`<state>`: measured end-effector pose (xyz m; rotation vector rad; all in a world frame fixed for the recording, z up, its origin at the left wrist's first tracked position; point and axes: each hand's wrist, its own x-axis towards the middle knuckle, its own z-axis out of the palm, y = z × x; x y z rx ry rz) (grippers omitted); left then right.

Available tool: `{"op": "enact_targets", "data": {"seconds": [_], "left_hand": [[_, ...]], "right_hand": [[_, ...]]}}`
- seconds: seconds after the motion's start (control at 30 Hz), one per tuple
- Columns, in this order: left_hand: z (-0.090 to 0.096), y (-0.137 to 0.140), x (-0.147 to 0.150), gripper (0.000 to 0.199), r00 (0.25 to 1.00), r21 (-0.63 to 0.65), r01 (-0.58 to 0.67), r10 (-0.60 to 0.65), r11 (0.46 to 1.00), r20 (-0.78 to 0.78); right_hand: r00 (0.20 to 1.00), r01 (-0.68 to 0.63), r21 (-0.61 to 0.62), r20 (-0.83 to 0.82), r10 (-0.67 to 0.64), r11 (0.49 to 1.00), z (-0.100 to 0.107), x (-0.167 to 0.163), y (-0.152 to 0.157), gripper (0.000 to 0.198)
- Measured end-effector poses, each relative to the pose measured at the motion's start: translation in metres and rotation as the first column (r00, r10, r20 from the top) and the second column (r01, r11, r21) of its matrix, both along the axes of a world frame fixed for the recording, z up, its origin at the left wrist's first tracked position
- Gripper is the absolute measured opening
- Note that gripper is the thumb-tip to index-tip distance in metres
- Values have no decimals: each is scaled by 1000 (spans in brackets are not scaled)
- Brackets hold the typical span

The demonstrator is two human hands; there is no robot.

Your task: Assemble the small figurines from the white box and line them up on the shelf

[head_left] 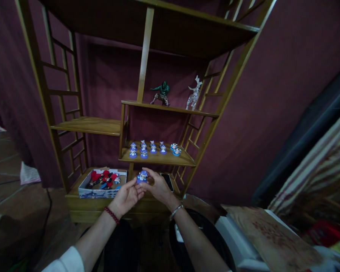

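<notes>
A small purple and white figurine [142, 176] is held upright between my two hands, in front of the lower shelf. My left hand [128, 196] has its fingers under and against the round purple base, palm turned up. From the other side, my right hand [158, 184] grips it with thumb and fingers. Similar purple figurines [144, 147] stand in rows on the shelf [158, 158] just beyond, and blue and white ones [176, 151] stand at its right end. Left of my hands, an open box [99, 193] holds several red, black and blue figurines [105, 178].
A wooden shelf unit [144, 56] rises ahead. Its upper shelf carries a dark green warrior figure [161, 92] and a clear deer figure [194, 92]. A dark flat phone-like object [167, 181] lies behind my right hand. Below my right arm is a black round stool [215, 241].
</notes>
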<state>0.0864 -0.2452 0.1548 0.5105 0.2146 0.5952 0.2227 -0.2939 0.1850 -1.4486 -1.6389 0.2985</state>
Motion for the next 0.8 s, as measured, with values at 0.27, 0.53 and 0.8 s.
{"op": "enact_targets", "data": {"seconds": [0.27,0.53,0.8], "left_hand": [[21,10,41,17,999,45,-5,7,999,-46],[28,22,63,12,972,163,-81,114,983,-206],[35,28,77,40,915,402,-180,303,898,-267]], "right_hand": [[999,38,8,-38,-37,999,10,44,15,53],[996,76,11,-56,-76,997,10,70,36,50],[986,50,-31,-155,-54,998,10,88,59,51]]}}
